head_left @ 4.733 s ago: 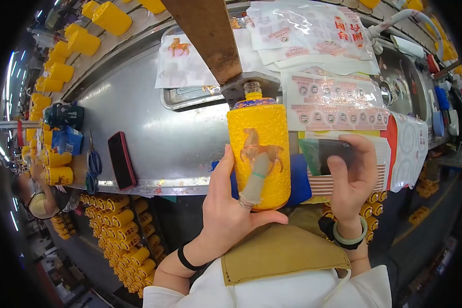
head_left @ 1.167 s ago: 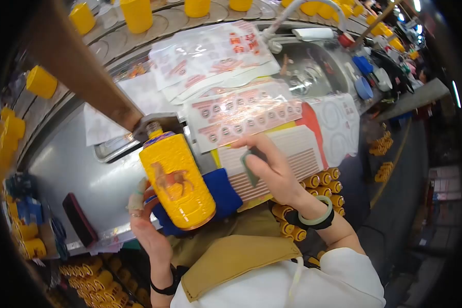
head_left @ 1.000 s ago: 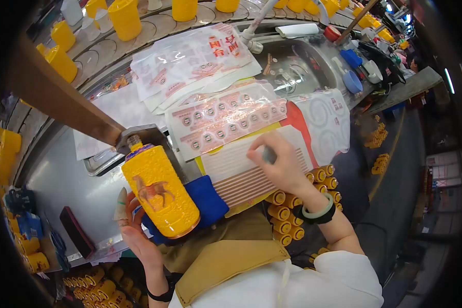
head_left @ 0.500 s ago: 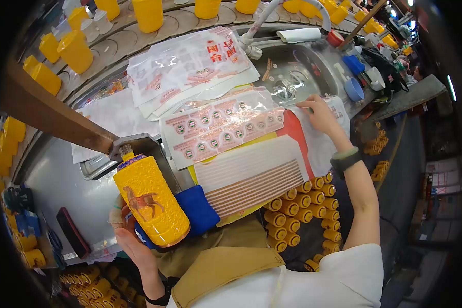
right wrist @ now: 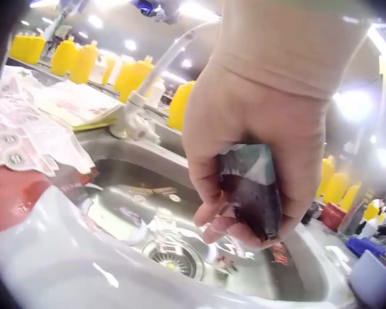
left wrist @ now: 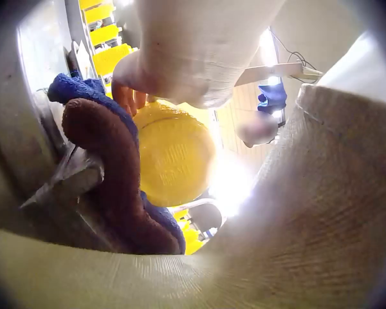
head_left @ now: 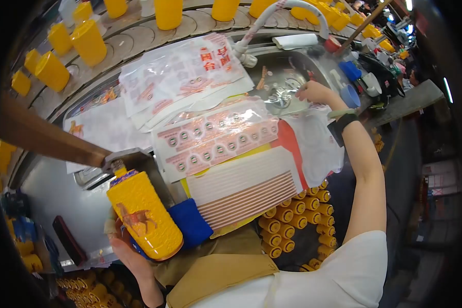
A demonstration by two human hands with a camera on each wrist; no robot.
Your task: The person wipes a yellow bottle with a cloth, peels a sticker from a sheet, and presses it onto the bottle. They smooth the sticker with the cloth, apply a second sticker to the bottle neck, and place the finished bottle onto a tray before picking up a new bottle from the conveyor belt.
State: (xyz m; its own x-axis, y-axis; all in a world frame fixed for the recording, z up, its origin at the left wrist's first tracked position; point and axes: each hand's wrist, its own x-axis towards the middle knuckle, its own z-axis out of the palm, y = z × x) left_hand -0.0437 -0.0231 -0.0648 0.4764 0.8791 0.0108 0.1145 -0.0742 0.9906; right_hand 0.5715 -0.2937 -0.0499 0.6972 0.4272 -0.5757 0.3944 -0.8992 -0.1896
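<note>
A yellow bottle with a brown horse picture lies tilted, its neck at a metal bracket and its lower end over a blue cloth. My left hand is at the bottle's left side, its fingers partly hidden behind it; the left wrist view shows the bottle's round base and fingers against it. Above the sink, my right hand grips a dark piece with a green film between thumb and fingers. In the head view my right hand reaches over the sink's near edge.
Printed sticker sheets and a striped sheet cover the middle. A faucet arches at the back, before a conveyor with yellow bottles. A phone lies at left; a blue bowl stands right of the sink.
My right hand has moved from above the striped sheet, out to the right and over the sink, with the dark piece. My left hand has stayed beside the bottle. The head view has swung right.
</note>
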